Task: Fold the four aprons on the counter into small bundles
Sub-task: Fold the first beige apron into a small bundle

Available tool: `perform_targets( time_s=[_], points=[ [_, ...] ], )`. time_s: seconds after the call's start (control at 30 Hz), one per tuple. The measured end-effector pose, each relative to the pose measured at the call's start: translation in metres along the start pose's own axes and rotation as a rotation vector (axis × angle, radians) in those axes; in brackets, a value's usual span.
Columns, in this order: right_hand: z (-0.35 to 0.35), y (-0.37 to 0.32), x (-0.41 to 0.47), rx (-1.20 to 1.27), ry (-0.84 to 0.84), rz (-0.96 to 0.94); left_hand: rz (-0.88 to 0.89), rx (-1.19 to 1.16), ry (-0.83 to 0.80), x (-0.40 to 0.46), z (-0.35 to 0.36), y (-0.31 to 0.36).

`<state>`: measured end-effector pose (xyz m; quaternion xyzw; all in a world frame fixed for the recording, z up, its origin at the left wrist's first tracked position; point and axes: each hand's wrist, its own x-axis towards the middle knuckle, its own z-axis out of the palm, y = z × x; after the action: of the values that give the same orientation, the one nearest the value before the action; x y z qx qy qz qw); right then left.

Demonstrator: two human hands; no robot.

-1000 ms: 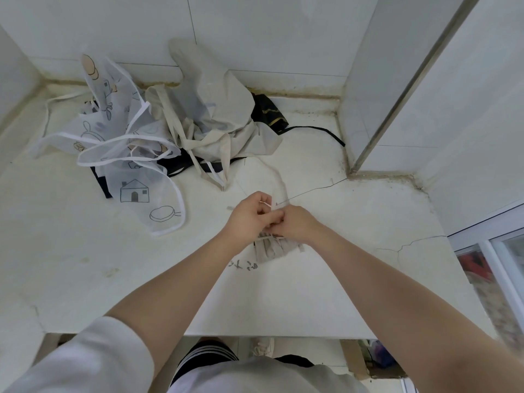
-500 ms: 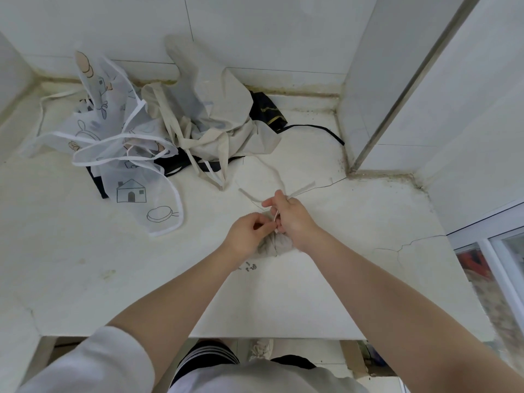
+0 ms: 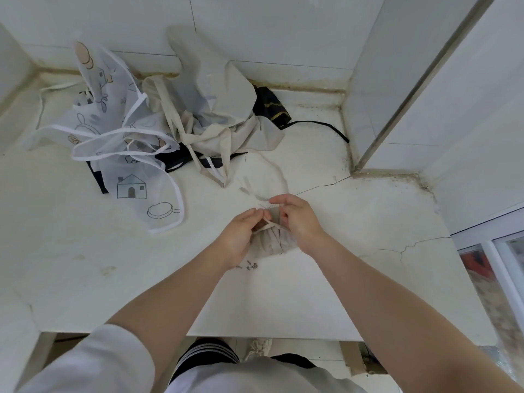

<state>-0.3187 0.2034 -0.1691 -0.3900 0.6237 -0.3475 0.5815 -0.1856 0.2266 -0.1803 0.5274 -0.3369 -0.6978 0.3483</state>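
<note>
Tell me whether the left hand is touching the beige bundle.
Touching. The head view shows the left hand pinching the bundle's tie strap, its palm against the beige bundle on the counter.

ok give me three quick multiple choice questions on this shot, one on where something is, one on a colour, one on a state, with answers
1. Where does the house-print apron lie?
A. left of the hands
B. right of the hands
C. on the floor

2. What colour is the strap trailing toward the corner wall?
A. red
B. black
C. white

3. What is the state of the beige bundle?
A. spread flat
B. hanging from a hook
C. gathered up, held by both hands

Answers: 1 A, it sits on the counter's left side. 2 B, it runs dark over the pale surface. 3 C, the left hand and right hand pinch its tie.
</note>
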Motion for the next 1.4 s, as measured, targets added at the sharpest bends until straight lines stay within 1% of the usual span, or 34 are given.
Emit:
perform_targets(
  time_s=[0.03,0.1,0.2,0.23,0.3,0.33,0.4,0.5,0.57,0.63,0.77,0.9,0.93,0.97,1.03,1.1,1.17,1.23,1.3,1.4],
  points=[
    [-0.004,0.004,0.003,-0.091,0.056,-0.018,-0.002,-0.042,-0.012,-0.001,-0.003,-0.001],
    [-0.013,0.014,0.008,-0.176,0.131,-0.009,-0.003,0.021,0.000,-0.004,-0.003,-0.001],
    [-0.018,0.020,0.008,-0.171,0.182,-0.001,0.068,0.284,0.096,-0.002,0.001,-0.001],
    [-0.018,0.016,0.007,-0.147,0.189,-0.006,0.114,0.394,0.101,0.001,0.001,-0.001],
    [-0.021,0.002,0.003,-0.049,0.186,-0.027,0.174,0.670,0.061,0.007,-0.002,0.000],
    [-0.021,-0.007,0.001,0.020,0.158,-0.052,0.188,0.792,0.032,0.011,-0.004,0.000],
    [-0.018,-0.024,-0.003,0.112,0.049,-0.106,0.216,0.953,-0.023,0.015,-0.006,0.000],
    [0.001,-0.034,-0.009,0.055,-0.109,-0.148,0.246,1.059,-0.087,0.017,-0.003,-0.001],
    [0.017,-0.036,-0.009,0.050,-0.185,-0.149,0.213,1.096,-0.119,0.016,-0.001,0.000],
    [0.030,-0.035,-0.005,0.125,-0.232,-0.138,0.184,1.071,-0.130,0.015,-0.001,0.001],
    [0.042,-0.026,-0.001,0.244,-0.304,-0.074,0.186,0.958,-0.146,0.006,0.001,0.004],
    [0.040,-0.027,-0.002,0.365,-0.287,-0.060,0.207,0.863,-0.121,0.003,0.001,0.007],
    [0.041,-0.028,-0.004,0.352,-0.283,-0.062,0.198,0.841,-0.111,0.004,0.000,0.007],
    [0.041,-0.027,-0.004,0.284,-0.273,-0.071,0.174,0.822,-0.100,0.005,-0.001,0.006],
    [0.037,-0.022,-0.003,-0.010,-0.231,-0.112,0.145,0.764,-0.088,0.005,-0.002,0.005],
    [0.028,-0.015,-0.003,-0.334,-0.209,-0.181,0.107,0.640,-0.073,0.003,-0.003,0.005],
    [0.018,-0.007,-0.006,-0.561,-0.207,-0.279,0.024,0.499,-0.052,0.005,-0.003,0.006],
    [0.010,0.000,-0.008,-0.704,-0.241,-0.367,-0.064,0.417,-0.049,0.006,-0.003,0.005],
    [0.005,0.002,-0.010,-0.824,-0.294,-0.423,-0.105,0.382,-0.051,0.007,-0.002,0.006],
    [0.002,-0.001,-0.009,-0.891,-0.345,-0.447,-0.124,0.353,-0.042,0.009,-0.002,0.007]
  ],
)
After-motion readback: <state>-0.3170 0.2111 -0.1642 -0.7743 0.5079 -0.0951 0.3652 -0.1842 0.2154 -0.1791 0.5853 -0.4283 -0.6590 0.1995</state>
